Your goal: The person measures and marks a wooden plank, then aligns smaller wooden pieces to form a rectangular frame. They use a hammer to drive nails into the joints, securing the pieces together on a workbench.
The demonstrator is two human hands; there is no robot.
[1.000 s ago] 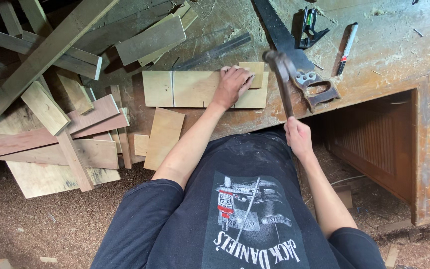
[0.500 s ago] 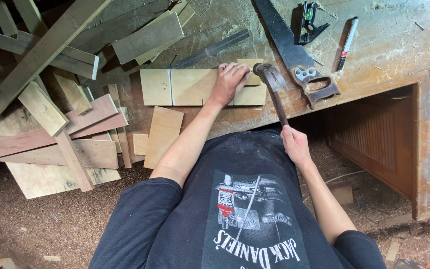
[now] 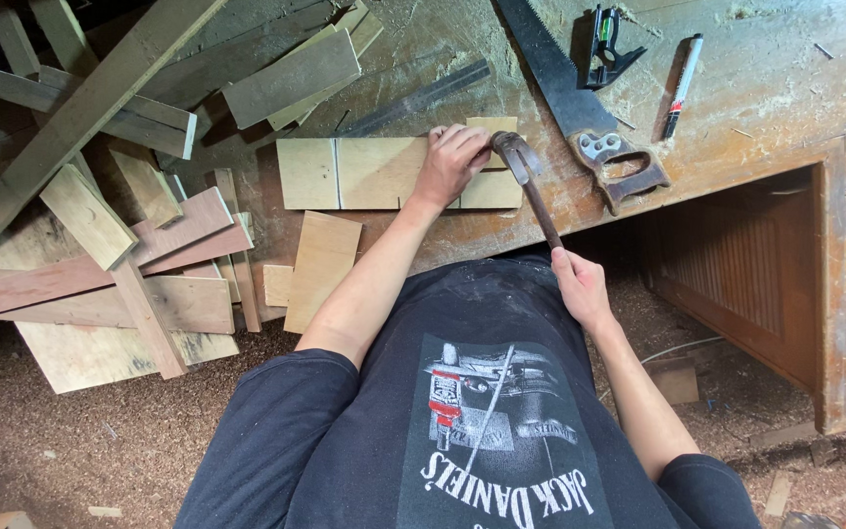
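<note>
My left hand (image 3: pixel 452 162) presses on pale wooden boards (image 3: pixel 345 172) laid side by side on the worn workbench (image 3: pixel 766 108); its fingers are curled at the boards' right end, and whether they pinch a nail I cannot tell. My right hand (image 3: pixel 580 284) grips the lower end of a hammer (image 3: pixel 531 191). The hammer's dark metal head rests right beside my left fingers, over the small right-hand board.
A handsaw (image 3: pixel 570 93) lies on the bench just right of the hammer, with a marker pen (image 3: pixel 682 83) and a small black tool (image 3: pixel 607 44) beyond. A metal ruler (image 3: pixel 413 100) lies above the boards. Scrap planks (image 3: pixel 129 255) are piled at the left. A board (image 3: pixel 320 269) leans below the bench edge.
The hammer head has swung left and down, from near the saw handle to right beside my left fingers. My right hand has shifted with it. My left hand stays on the boards.
</note>
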